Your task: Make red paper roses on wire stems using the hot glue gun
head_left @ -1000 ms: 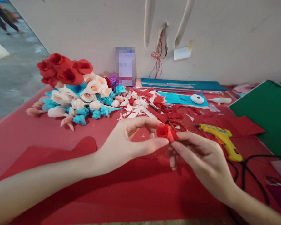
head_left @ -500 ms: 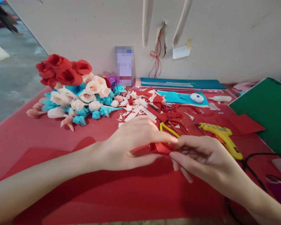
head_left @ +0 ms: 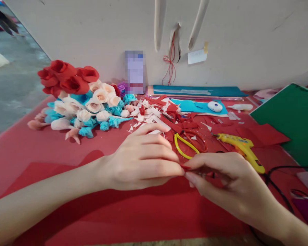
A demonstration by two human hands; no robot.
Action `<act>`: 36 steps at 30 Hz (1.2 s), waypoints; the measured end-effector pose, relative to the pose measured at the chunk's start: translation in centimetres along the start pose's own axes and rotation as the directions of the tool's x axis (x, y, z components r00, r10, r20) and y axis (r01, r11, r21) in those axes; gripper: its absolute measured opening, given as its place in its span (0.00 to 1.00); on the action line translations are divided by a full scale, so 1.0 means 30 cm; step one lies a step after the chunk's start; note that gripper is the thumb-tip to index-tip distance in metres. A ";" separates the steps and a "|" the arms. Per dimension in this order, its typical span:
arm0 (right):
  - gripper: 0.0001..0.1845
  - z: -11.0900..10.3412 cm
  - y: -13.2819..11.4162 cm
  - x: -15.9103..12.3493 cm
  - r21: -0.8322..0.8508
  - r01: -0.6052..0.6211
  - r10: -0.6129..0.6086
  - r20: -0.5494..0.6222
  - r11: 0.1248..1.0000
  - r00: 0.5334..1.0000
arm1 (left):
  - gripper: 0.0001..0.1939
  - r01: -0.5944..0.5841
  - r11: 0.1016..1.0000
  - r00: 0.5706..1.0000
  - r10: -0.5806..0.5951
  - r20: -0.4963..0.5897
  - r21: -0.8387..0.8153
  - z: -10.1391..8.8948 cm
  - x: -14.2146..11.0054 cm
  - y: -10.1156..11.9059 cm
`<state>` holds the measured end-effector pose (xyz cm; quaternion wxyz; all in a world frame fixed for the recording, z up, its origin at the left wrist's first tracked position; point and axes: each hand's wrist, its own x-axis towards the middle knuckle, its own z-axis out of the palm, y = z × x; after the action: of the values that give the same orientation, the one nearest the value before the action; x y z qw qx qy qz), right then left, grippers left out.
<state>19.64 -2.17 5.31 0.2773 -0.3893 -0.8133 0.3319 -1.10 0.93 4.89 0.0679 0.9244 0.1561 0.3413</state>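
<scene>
Over the middle of the red table, my left hand [head_left: 143,160] is closed round a small red paper flower [head_left: 185,167], its fingers covering nearly all of it. Only a sliver of red shows between the two hands. My right hand [head_left: 220,181] pinches the flower's right end between thumb and forefinger. Just behind the fingertips lie scissors [head_left: 186,155] with a yellow handle loop and a red one. Under my left forearm, red paper [head_left: 51,177] is spread on the table.
Paper flowers [head_left: 84,106] in red, cream, blue and pink are heaped at left. Paper scraps [head_left: 154,116] lie mid-table. A yellow glue gun [head_left: 242,147] with a black cord rests at right, near a green board [head_left: 295,126]. A phone-like screen [head_left: 135,71] leans on the wall.
My left hand has turned over, knuckles up, and its fingers have closed over the red flower, which was plainly visible before. Both hands are slightly lower, uncovering the scissors' handles.
</scene>
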 end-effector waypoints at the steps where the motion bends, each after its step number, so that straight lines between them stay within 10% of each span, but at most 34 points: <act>1: 0.04 -0.001 -0.002 0.001 -0.004 0.010 -0.010 0.001 1.000 1.000 | 0.08 -0.018 1.000 1.000 0.017 -0.008 -0.004 -0.001 0.000 -0.001; 36: 0.05 -0.023 -0.029 -0.016 -0.117 0.083 -0.079 0.034 0.990 0.996 | 0.11 -0.116 0.992 0.992 0.118 -0.041 0.045 0.006 -0.026 0.016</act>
<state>19.99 -2.74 6.30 0.2551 -0.3668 -0.8505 0.2775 -1.43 0.22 4.39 0.0246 0.9255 0.1104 0.3614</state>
